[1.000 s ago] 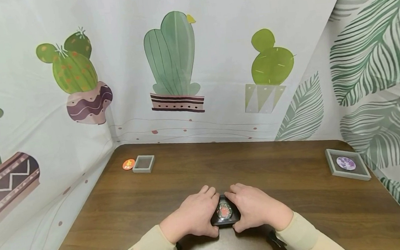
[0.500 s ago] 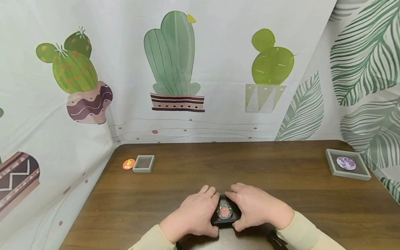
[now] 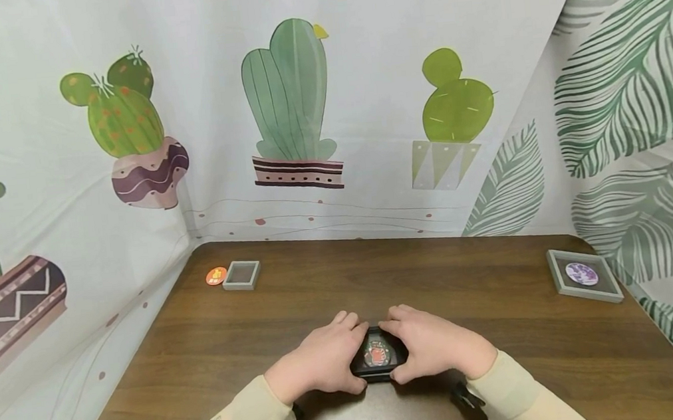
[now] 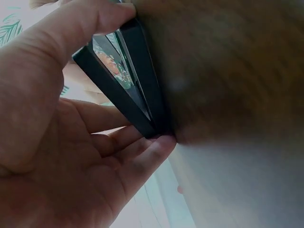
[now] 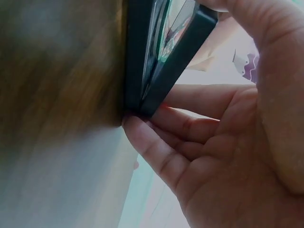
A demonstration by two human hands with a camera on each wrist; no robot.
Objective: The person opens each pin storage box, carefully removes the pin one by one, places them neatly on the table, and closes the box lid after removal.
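A black hinged display case (image 3: 372,371) with a clear window lies at the table's near middle. A round piece with a red-orange centre (image 3: 376,354) shows through the window. My left hand (image 3: 324,358) grips the case's left side, thumb at the near edge and fingers at the far edge. My right hand (image 3: 435,345) grips the right side the same way. In the left wrist view the upper frame (image 4: 111,90) tilts up from the lower frame (image 4: 145,71), a wedge-shaped gap at the near side. The right wrist view shows the same gap beside the upper frame (image 5: 183,57).
At the back left of the wooden table (image 3: 342,276) an orange round disc (image 3: 217,276) lies against a small grey frame (image 3: 243,286). A larger grey frame (image 3: 590,293) holding a purple round disc (image 3: 582,274) lies at the right edge. Printed curtains hang behind.
The near side of the case's upper frame has risen from the lower one, and a dark gap shows there. Both hands keep their grip and have shifted very slightly.
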